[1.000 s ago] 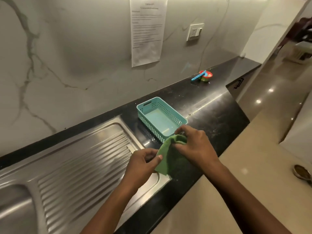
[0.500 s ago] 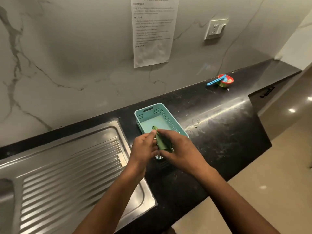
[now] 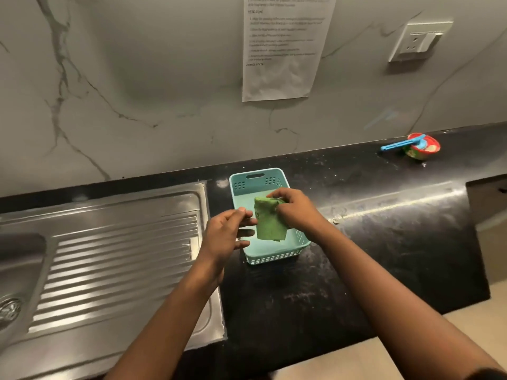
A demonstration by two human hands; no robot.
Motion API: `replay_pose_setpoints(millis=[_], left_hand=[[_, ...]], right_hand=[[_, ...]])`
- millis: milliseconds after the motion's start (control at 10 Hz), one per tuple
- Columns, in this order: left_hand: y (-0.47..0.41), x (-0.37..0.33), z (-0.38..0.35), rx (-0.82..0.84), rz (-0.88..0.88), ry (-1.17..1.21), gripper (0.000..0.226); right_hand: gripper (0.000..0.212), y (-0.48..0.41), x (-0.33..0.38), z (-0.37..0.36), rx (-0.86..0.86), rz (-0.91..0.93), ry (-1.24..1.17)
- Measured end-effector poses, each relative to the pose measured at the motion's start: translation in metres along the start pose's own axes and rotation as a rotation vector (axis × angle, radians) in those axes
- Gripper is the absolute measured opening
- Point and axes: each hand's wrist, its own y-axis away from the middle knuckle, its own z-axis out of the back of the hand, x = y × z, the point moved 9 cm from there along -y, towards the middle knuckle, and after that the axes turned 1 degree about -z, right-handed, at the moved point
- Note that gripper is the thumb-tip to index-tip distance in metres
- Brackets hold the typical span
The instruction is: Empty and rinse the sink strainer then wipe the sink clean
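Observation:
My right hand grips a folded green cloth by its top edge and holds it inside the teal plastic basket on the black counter. My left hand hovers just left of the cloth with relaxed fingers and holds nothing. The steel sink's ribbed drainboard fills the left side. The basin is at the far left, and the round metal strainer sits in its drain at the frame's edge.
The black counter runs to the right and shows pale streaks. A red bowl with a blue-handled tool stands at the back right. A printed sheet and a wall socket hang on the marble wall.
The cloth has gone from in front of the basket, held by both hands, to inside it. My left hand has let go. The view has turned towards the wall.

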Motion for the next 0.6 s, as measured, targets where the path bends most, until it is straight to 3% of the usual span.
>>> replay_pose_setpoints(millis=[200, 300, 400, 600], left_hand=[[0.006, 0.004, 0.027, -0.124, -0.019, 0.002, 0.024], [0.01, 0.006, 0.035, -0.164, -0.024, 0.007, 0.022], [0.014, 0.009, 0.044, -0.193, -0.036, -0.006, 0.022], [0.021, 0.008, 0.054, -0.222, -0.039, -0.037, 0.02]], right_hand=[[0.035, -0.031, -0.024, -0.043, 0.296, -0.196, 0.092], [0.034, -0.041, -0.033, -0.059, 0.357, -0.229, 0.18], [0.03, -0.054, -0.04, -0.062, 0.309, -0.2, 0.251], [0.057, -0.06, -0.03, -0.058, 0.182, 0.029, 0.596]])
